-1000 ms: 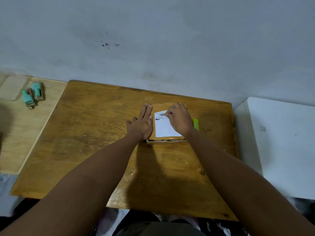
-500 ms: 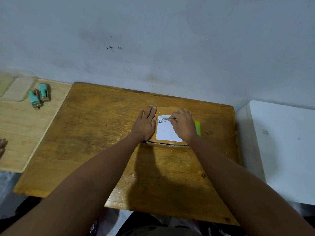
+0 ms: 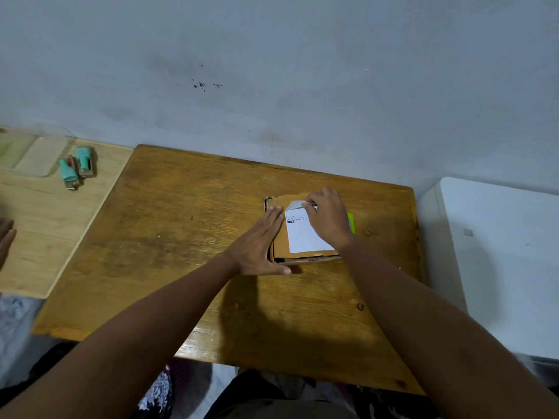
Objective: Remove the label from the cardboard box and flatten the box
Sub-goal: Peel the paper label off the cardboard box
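A low brown cardboard box with ragged edges lies toward the far right of the wooden counter. Its white label has small black print and its far corner curled up. The right hand pinches that corner; the left hand lies flat, fingers straight, against the box's left edge.

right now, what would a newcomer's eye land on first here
The white label on the brown box, mid-table: the right hand pinches its lifted far corner while the left hand lies flat against the box's left side. Next, two teal stamps on the pale board at far left.
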